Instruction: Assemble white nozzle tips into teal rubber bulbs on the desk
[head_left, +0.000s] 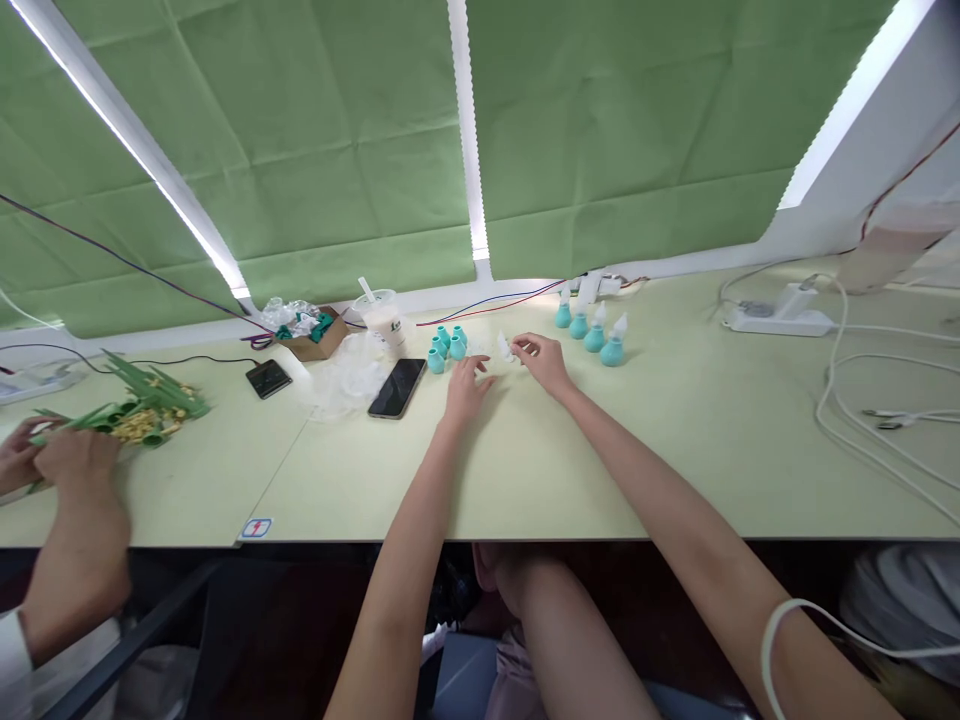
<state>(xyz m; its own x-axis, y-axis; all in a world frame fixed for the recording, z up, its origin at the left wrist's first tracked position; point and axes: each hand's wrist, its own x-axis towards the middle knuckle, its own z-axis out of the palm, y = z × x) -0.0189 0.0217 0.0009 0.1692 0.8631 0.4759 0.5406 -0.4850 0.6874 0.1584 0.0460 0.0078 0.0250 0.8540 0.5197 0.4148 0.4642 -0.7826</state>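
My right hand (543,364) is over the middle of the table, its thumb and index finger pinched at a small whitish pointed tip (504,346). My left hand (466,388) hovers just left of that tip, fingers apart and nothing visible in them. Several teal bulb-shaped bases (457,348) without tips stand beyond and left of my left hand. To the right of my right hand, several teal bulbs with translucent pointed tips (612,350) stand upright in a slanting row. More small clear pieces lie near my fingertips, too faint to make out.
A black phone (397,388), clear plastic bags (346,375), a drink cup (384,318) and a cardboard box (316,342) are to the left. Further left, another person's hands (64,458) handle green stems. A power strip (780,320) and white cables (840,400) lie right.
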